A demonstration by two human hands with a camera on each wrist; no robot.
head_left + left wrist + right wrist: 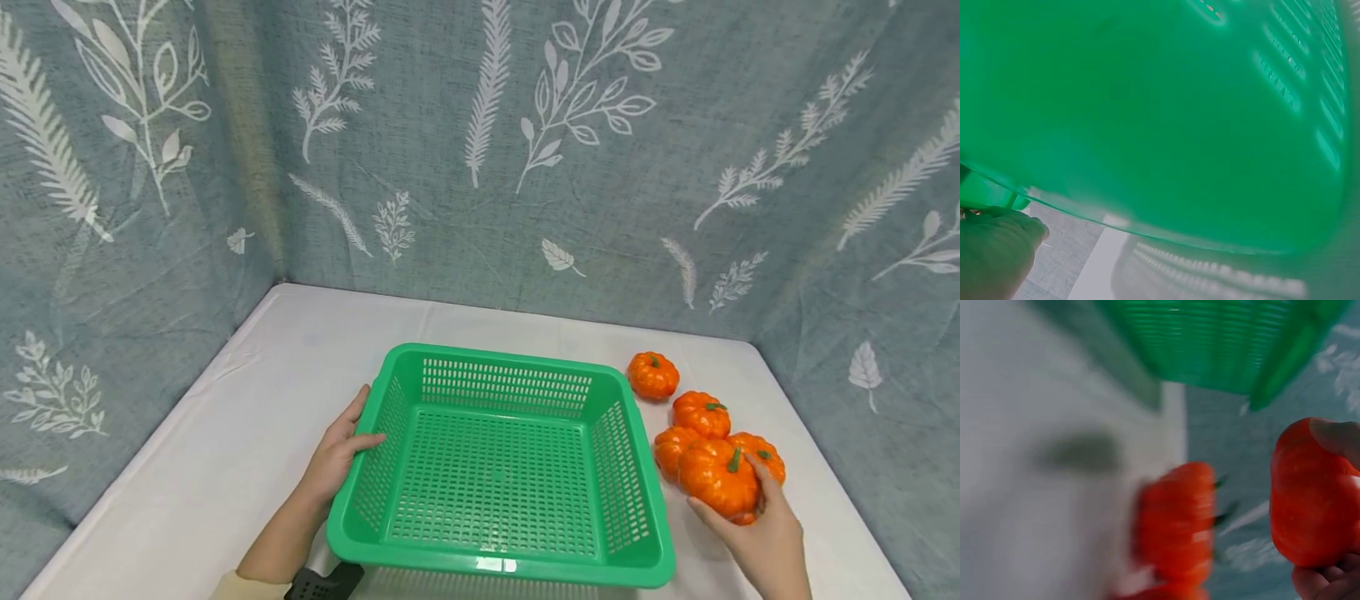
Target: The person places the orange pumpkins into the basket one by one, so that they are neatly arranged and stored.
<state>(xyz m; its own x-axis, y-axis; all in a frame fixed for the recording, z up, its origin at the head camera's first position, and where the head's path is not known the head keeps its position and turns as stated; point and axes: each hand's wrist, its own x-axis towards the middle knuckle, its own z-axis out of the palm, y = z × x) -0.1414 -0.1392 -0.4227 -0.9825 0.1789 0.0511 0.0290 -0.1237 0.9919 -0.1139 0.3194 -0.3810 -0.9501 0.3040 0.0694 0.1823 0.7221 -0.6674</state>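
Observation:
My left hand [333,458] grips the left rim of a green plastic basket [501,358], its thumb over the edge and the other fingers outside. Nothing lies inside the basket. In the left wrist view the basket wall [1147,125] fills most of the picture, with part of the hand [1000,250] at lower left. To the right of the basket, my right hand [772,533] holds a small orange pumpkin [712,475] with a green stem, thumb on one side and fingers on the other. The right wrist view shows this pumpkin [1310,494] raised off the table.
Several more orange pumpkins [701,414] sit close together along the basket's right side, one pumpkin [652,375] slightly farther back. A white cloth covers the table [300,350]. Blue-grey curtains [450,225] with white leaf prints enclose its back and sides.

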